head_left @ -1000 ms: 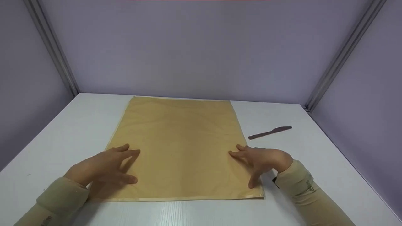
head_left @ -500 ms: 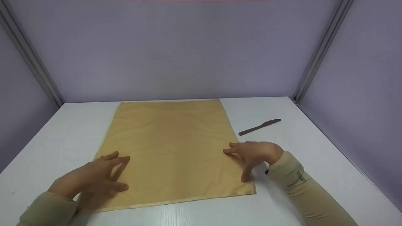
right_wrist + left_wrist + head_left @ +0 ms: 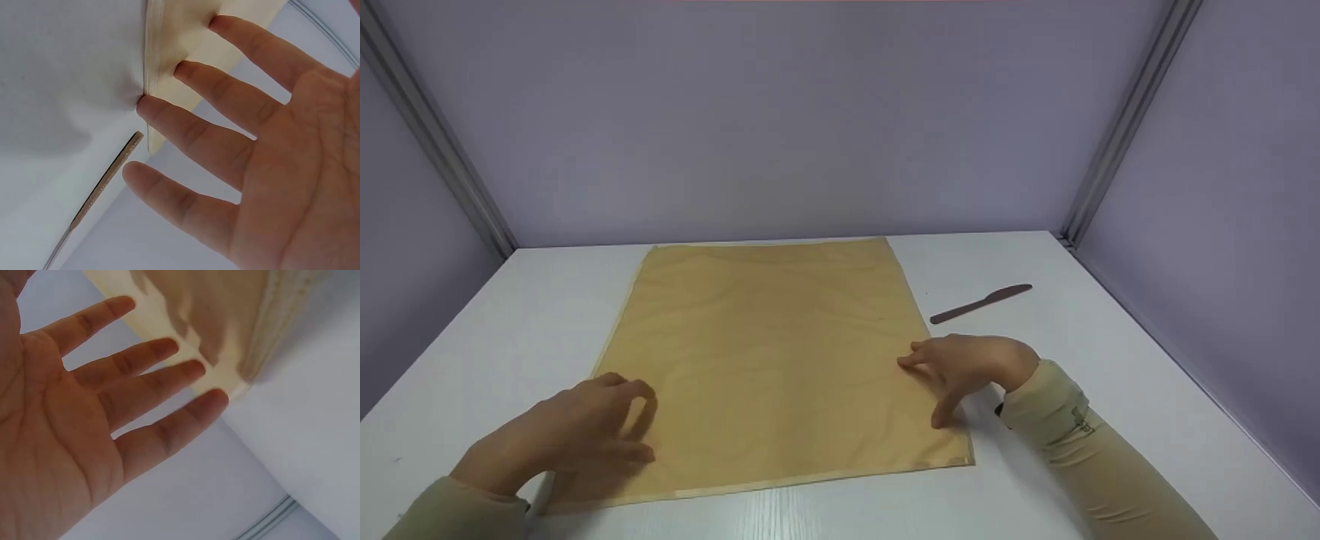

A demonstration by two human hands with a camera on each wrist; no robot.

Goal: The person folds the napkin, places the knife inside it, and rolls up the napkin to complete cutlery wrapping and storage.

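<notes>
— Paper (image 3: 772,360), tan and square-cut, lies flat in the middle of the white desk (image 3: 1110,375), its far edge close to the back wall (image 3: 810,112) and its near edge toward the person.

— And the hands?

— Left hand (image 3: 574,435) is over the near left corner of the sheet. In the head view its fingers look loosely bent; the left wrist view shows them spread and fairly straight, the palm bare, nothing held. Whether the fingertips (image 3: 216,398) touch the paper there I cannot tell; they sit right at its edge.

— The right one?

— Right hand (image 3: 971,367) is at the sheet's right edge, a little above the near right corner. Its fingers are spread and nearly straight, pinching nothing. In the right wrist view two fingertips (image 3: 188,70) press down on the paper, one more lands just at its hemmed border, and the last hangs off the sheet over bare desk.

— Anything else around?

— One thin brown knife (image 3: 981,303), lying on the desk to the right of the paper, just beyond the right hand and apart from both. The same knife shows in the right wrist view beneath the fingers. Both arms wear beige sleeves (image 3: 1080,457). Metal posts (image 3: 1117,135) run up the corners where the grey-violet walls meet.
</notes>
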